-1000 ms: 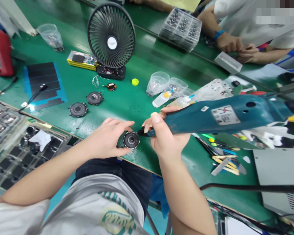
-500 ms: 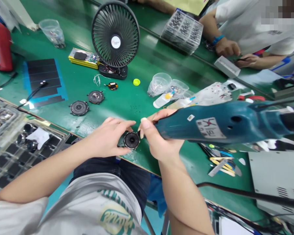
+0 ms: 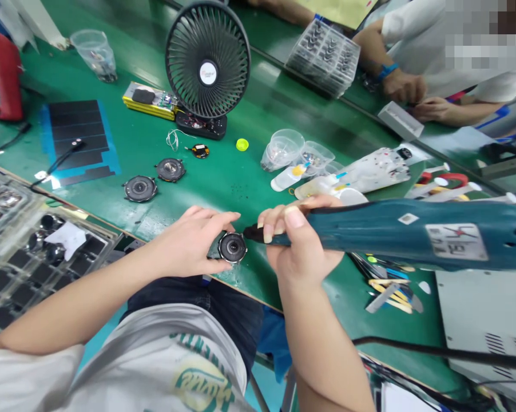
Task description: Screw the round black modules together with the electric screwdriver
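now a round black part (image 3: 232,247) is pinched by the left hand (image 3: 189,243) fingers on the desk (image 3: 223,171); a blue tool (image 3: 395,234) is gripped by the right hand (image 3: 298,243).

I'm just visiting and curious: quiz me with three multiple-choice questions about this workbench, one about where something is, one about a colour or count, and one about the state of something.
1. Where does the small desk fan stand?
A. behind the two loose round parts
B. on the grey box at the right
C. in the worker's lap

2. How many round black parts lie loose on the green mat, apart from the one being held?
A. none
B. two
C. five

3. What is the right hand doing?
A. resting flat and open
B. gripping the teal power tool
C. holding a cup

Answers: 1 A, it stands farther back on the mat than them. 2 B, a pair lies side by side. 3 B, its fingers wrap the tool near the tip, beside the round part in the left hand.
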`<state>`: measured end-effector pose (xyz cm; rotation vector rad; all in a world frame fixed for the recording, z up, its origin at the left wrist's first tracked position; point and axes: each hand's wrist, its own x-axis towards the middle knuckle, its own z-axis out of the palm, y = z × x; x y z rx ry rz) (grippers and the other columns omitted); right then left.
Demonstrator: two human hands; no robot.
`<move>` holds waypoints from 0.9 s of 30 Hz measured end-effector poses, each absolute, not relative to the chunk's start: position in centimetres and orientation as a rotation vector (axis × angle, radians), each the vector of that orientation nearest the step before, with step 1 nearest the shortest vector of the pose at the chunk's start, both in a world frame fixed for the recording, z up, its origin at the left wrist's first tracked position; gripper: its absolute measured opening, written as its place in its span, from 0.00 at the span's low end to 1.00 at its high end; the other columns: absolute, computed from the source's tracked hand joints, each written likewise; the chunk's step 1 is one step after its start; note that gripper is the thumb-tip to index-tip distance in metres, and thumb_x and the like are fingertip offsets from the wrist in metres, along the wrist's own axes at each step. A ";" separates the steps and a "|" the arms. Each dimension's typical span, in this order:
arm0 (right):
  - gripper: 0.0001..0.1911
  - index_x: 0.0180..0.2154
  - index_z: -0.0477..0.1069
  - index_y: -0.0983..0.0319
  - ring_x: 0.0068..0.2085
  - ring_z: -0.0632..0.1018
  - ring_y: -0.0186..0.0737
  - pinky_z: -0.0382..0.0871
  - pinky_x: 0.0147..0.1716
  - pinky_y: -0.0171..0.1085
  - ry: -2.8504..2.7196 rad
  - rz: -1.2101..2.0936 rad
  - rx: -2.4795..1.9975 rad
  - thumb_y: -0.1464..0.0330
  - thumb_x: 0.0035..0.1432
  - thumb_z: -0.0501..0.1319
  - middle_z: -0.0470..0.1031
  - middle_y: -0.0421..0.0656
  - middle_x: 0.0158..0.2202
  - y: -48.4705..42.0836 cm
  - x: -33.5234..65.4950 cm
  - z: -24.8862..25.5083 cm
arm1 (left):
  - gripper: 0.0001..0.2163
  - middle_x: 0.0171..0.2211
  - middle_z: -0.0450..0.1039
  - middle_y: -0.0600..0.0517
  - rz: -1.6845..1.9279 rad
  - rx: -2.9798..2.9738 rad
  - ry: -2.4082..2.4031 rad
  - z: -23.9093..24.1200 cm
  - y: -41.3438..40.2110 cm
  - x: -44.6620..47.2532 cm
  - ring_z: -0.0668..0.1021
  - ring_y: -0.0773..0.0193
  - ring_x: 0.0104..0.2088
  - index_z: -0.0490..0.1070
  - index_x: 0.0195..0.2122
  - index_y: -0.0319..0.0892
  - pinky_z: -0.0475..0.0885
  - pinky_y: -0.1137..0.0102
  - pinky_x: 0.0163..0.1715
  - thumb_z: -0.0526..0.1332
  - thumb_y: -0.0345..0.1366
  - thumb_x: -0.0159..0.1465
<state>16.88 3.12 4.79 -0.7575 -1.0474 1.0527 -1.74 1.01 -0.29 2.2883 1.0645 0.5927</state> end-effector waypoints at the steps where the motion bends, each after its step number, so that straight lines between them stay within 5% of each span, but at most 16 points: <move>1: 0.16 0.38 0.67 0.55 0.17 0.73 0.32 0.73 0.24 0.36 -1.030 1.065 -0.750 0.68 0.57 0.74 0.70 0.27 0.19 3.2 16.7 4.7 | 0.39 0.57 0.80 0.45 0.589 2.291 1.068 -0.3 1.0 -1.7 0.76 0.46 0.60 0.55 0.68 0.43 0.65 0.54 0.60 0.74 0.46 0.62; 7: 0.15 0.40 0.68 0.55 0.18 0.73 0.32 0.74 0.26 0.37 -1.008 1.091 -0.775 0.69 0.57 0.73 0.72 0.28 0.21 3.2 15.9 4.0 | 0.39 0.61 0.77 0.39 0.564 2.303 1.095 -0.2 0.9 -1.8 0.76 0.44 0.61 0.57 0.68 0.40 0.66 0.54 0.60 0.73 0.48 0.62; 21: 0.19 0.40 0.65 0.54 0.18 0.72 0.32 0.73 0.24 0.37 -1.131 1.053 -0.848 0.63 0.58 0.74 0.71 0.27 0.21 3.4 15.6 3.8 | 0.36 0.60 0.77 0.42 0.539 2.232 1.105 0.2 1.2 -1.6 0.77 0.44 0.60 0.59 0.67 0.44 0.66 0.53 0.59 0.72 0.46 0.62; 27: 0.16 0.37 0.67 0.57 0.25 0.75 0.34 0.75 0.29 0.39 -1.375 1.093 -0.986 0.60 0.61 0.74 0.72 0.32 0.26 3.2 15.3 4.1 | 0.34 0.63 0.74 0.40 0.551 2.215 1.097 -0.1 1.4 -1.7 0.76 0.42 0.61 0.61 0.65 0.43 0.67 0.53 0.57 0.72 0.47 0.61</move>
